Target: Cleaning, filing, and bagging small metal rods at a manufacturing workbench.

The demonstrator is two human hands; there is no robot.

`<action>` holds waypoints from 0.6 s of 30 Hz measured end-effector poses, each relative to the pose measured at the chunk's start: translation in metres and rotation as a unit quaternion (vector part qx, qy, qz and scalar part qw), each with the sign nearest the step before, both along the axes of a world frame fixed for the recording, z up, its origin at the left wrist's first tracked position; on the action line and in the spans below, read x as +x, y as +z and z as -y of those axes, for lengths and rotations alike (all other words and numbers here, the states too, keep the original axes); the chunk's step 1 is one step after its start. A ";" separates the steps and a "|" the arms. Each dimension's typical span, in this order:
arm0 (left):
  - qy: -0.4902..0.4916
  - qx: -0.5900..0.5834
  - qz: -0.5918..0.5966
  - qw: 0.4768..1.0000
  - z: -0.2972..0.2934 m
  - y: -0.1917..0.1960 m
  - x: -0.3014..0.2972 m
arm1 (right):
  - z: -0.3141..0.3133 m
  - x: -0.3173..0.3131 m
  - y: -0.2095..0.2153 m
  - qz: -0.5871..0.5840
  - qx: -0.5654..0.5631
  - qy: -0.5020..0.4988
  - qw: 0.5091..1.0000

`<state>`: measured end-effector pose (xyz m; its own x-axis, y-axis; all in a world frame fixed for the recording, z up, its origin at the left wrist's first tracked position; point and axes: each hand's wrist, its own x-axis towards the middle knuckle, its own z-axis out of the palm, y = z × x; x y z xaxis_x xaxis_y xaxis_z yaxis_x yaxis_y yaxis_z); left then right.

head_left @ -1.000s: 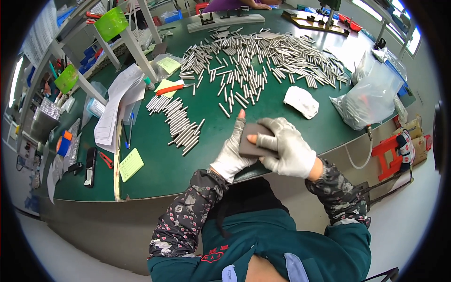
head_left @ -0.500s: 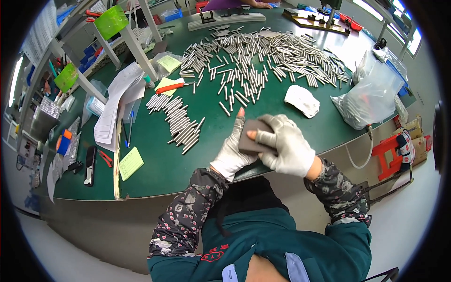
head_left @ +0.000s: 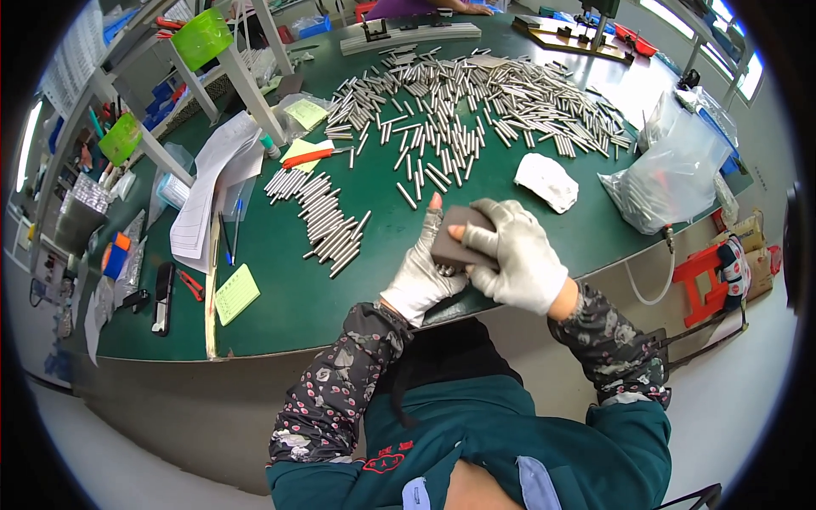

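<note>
In white fingertipless gloves, both my hands meet above the near edge of the green table. My right hand (head_left: 523, 259) grips a brown-grey block (head_left: 459, 246), which looks like a sanding sponge. Below it, my left hand (head_left: 418, 276) is closed around short metal pins, its thumb pointing up beside the block. Only a few shiny pin ends (head_left: 445, 270) show under the block's lower edge; the rest are hidden. A row of similar metal pins (head_left: 327, 225) lies left of my hands. Beyond them spreads a large heap of loose pins (head_left: 459, 110).
A crumpled white cloth (head_left: 546, 183) lies right of the heap, near a clear plastic bag (head_left: 667, 183) of pins. At left are an orange-handled knife (head_left: 308, 159), papers (head_left: 212, 187), a yellow notepad (head_left: 237, 295) and a stapler (head_left: 163, 299). Another person (head_left: 408, 8) sits across the table.
The block has tilted and shifted slightly in my right hand, uncovering the pin ends in my left. The left hand stays nearly still, and the pins on the table have not moved.
</note>
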<state>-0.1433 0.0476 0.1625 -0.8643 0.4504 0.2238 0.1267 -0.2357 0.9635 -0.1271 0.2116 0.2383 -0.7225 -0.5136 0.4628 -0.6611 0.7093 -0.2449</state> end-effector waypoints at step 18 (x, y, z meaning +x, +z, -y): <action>-0.013 0.061 0.066 0.996 0.000 -0.001 0.001 | -0.024 -0.007 -0.010 -0.050 -0.006 -0.222 0.974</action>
